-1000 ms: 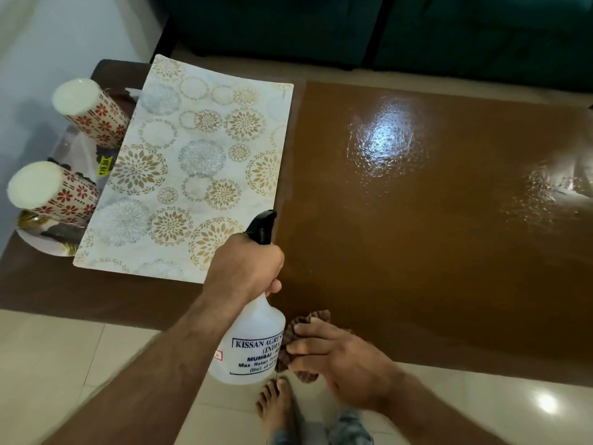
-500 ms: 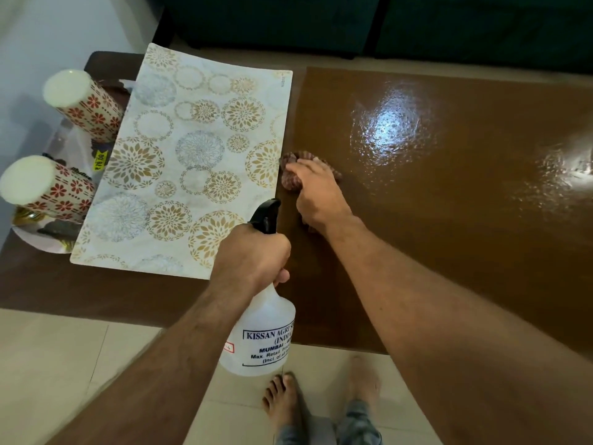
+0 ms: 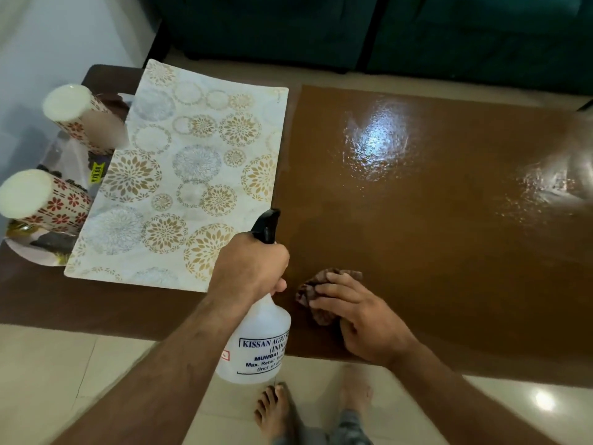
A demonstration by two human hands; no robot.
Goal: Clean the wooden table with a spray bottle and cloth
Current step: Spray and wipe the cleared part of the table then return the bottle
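Head view: placemat (image 3: 179,175) beside cloth (image 3: 316,295), candles (image 3: 64,106) beyond.

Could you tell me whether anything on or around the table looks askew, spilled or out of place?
The floral placemat lies skewed to the table edges, its left side overlapping a tray of two patterned cups. Nothing looks spilled; the sheen is glare or spray.

free: bare glossy table (image 3: 449,220) right and ahead of my right hand (image 3: 362,319), open sweep to far edge | blocked left: patterned mat (image 3: 179,175) flat on table, edge just beside my left hand (image 3: 253,268) | far left: two tall patterned cups (image 3: 64,200) on a tray (image 3: 35,252) | beyond: green sofa (image 3: 353,27)
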